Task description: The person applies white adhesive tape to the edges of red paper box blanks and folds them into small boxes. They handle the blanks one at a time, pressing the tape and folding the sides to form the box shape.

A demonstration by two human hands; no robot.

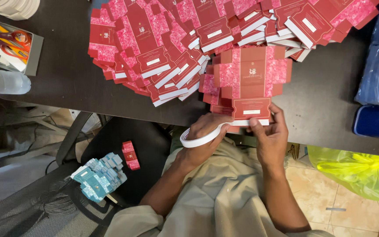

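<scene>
1. The left hand (202, 136) is closed around a roll of white tape (198, 139), thumb and fingers clamped on its rim just below the counter (66, 74) edge; part of the ring is hidden by the fingers.
2. The right hand (268, 134) presses its thumb and fingers on the bottom flap of a flat red carton blank (251, 79) that lies at the counter's near edge.
3. Whether a strip of tape runs from the roll to the flap is hard to make out.
4. A fanned heap of red carton blanks (163, 48) lies behind it, cut off at the top of the view.
5. On the black chair (150, 149) to the left sit a small red folded box (130, 156) and a bunch of teal blanks (99, 175).
6. A yellow-green plastic bag (356, 169) lies on the floor under the counter, half hidden.
</scene>
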